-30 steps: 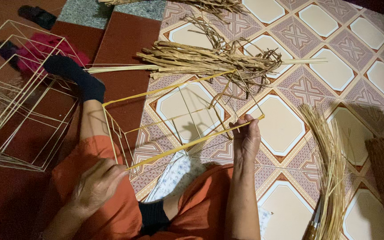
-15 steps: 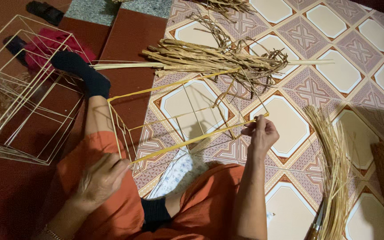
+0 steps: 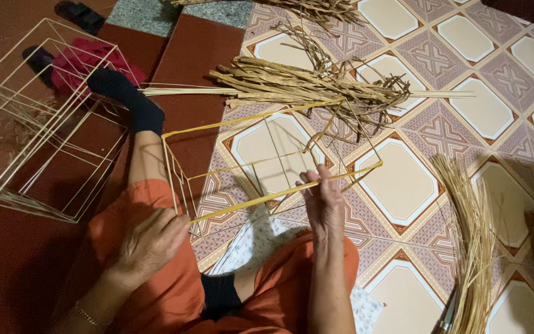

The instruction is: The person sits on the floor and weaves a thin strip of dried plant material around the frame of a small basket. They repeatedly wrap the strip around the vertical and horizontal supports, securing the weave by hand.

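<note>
Person seated on the floor, orange trousers, left leg stretched toward upper left with a dark sock. Yellow wire frame sits mid-frame over the lap and patterned tiles, tilted, long bottom edge running from lower left up to the right. Left hand at lower left, fingers curled closed at the frame's near-left corner, resting on the thigh; contact with the wire is probable but the exact grip is hidden. Right hand at centre, closed around the frame's long lower edge about two-thirds along, thumb on top. Frame's far edge ends just short of the straw bundle lying across upper centre; loose strands from it hang over the frame's upper right corner, touching or overlapping there, can't tell which. Second, white wire frame at left on the red floor, larger, well apart from the yellow one, with the leg between them. Red cloth behind it at upper left. Thin reed sheaf curves down the right side, near the right forearm but not touching. Open tile to the right of the yellow frame, between it and the reeds; left side is crowded by leg and white frame.
</note>
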